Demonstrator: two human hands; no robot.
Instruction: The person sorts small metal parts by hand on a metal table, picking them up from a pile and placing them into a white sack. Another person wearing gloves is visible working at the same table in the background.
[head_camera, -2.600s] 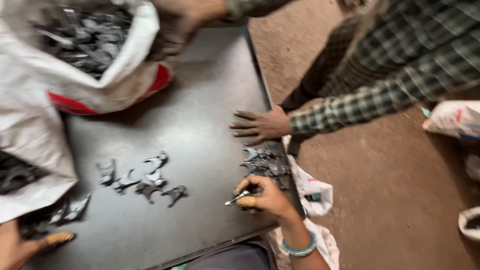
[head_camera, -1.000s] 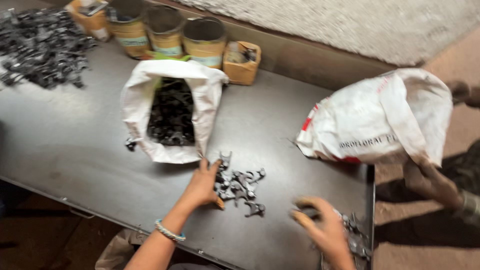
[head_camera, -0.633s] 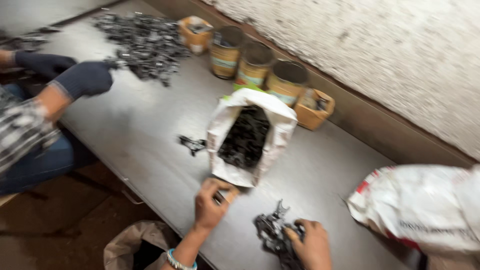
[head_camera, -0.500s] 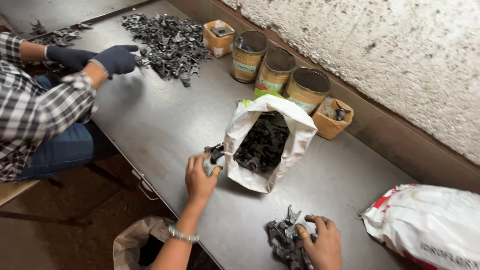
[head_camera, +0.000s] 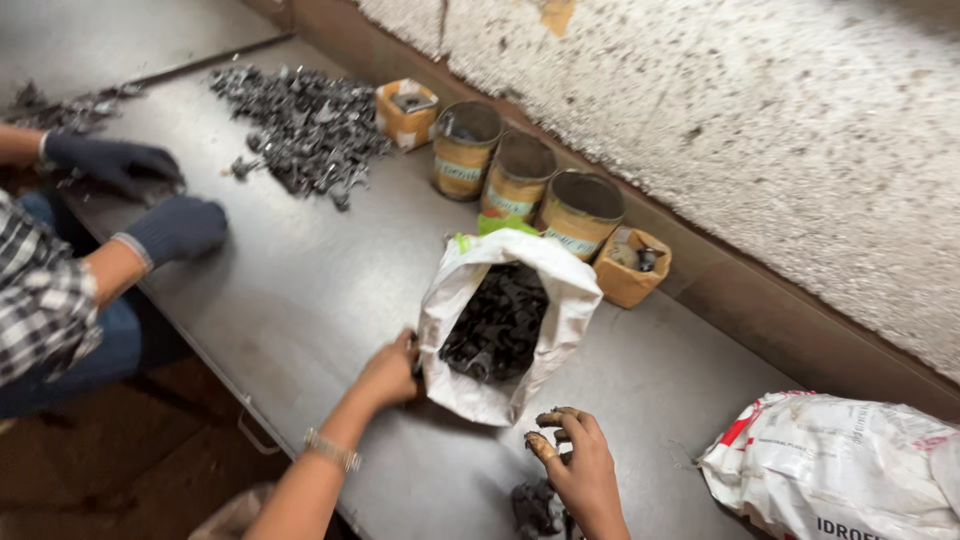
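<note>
left hand (head_camera: 388, 372) touching open sack (head_camera: 500, 330), three tins (head_camera: 520, 180)

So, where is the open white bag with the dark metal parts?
The open white bag stands mid-table, before three round tins, between the left hand and right hand.

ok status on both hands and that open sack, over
Left hand on white sack edge. Right hand by small pile of metal parts. Co-worker's gloved hands well clear.

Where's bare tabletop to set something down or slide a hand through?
Free: the broad strip of table between the gloved hands and the open white bag; also between that bag and the closed sack. Crowded: the loose parts pile, the tins along the wall.
</note>
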